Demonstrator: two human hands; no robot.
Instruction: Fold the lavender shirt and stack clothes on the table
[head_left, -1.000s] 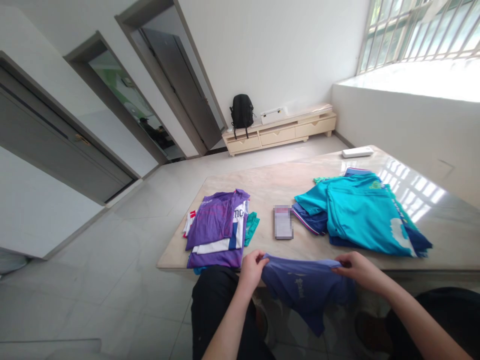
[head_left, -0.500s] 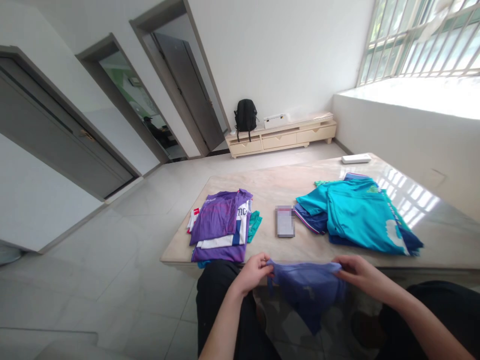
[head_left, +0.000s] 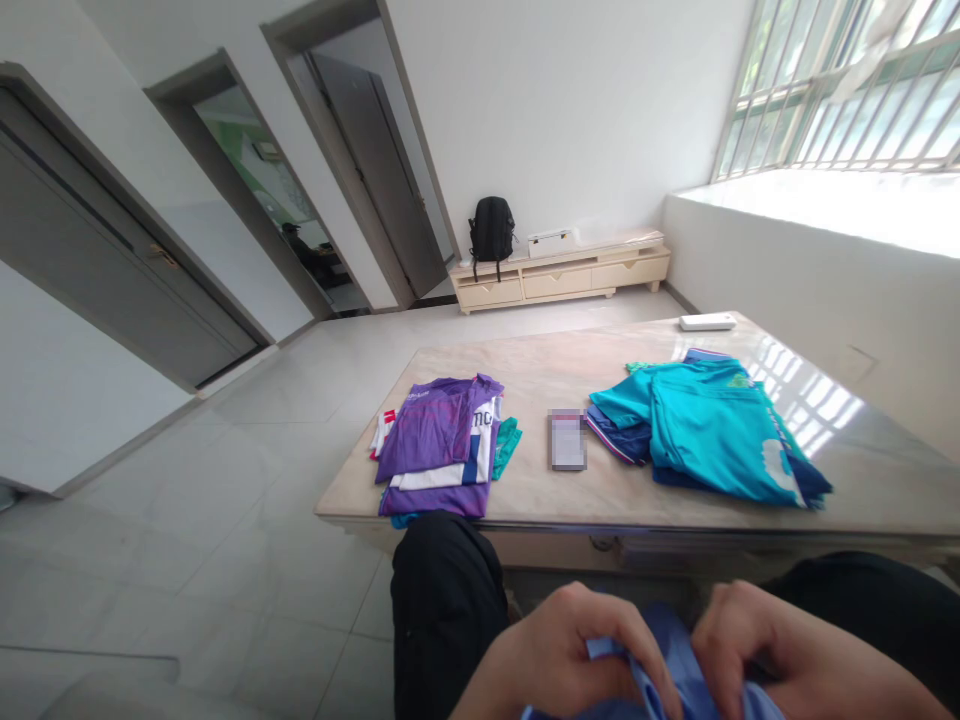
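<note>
A blue-violet garment (head_left: 679, 655) is bunched up low in front of me, between my knees. My left hand (head_left: 574, 640) has its fingers curled round one part of the cloth. Close beside it, my right hand (head_left: 739, 640) grips another part, its fingers bent inward. Much of the garment is hidden by both hands and the bottom edge of the picture, so its exact kind is unclear. Beyond the hands, folded purple and white jerseys (head_left: 431, 435) lie stacked on the table's left. Turquoise and navy clothes (head_left: 720, 430) make a second pile on the right.
Between the piles, a small blurred-out rectangular item (head_left: 568, 440) lies on the marble-look table (head_left: 525, 365). A white oblong object (head_left: 707, 322) rests near its far edge. Farther back, a black backpack (head_left: 492, 238) stands on a low cabinet (head_left: 559, 285). My dark-trousered knees flank the hands.
Both hands have come nearer to my body and closer together. The garment, stretched between them before, is now bunched up. The piles on the table are unchanged.
</note>
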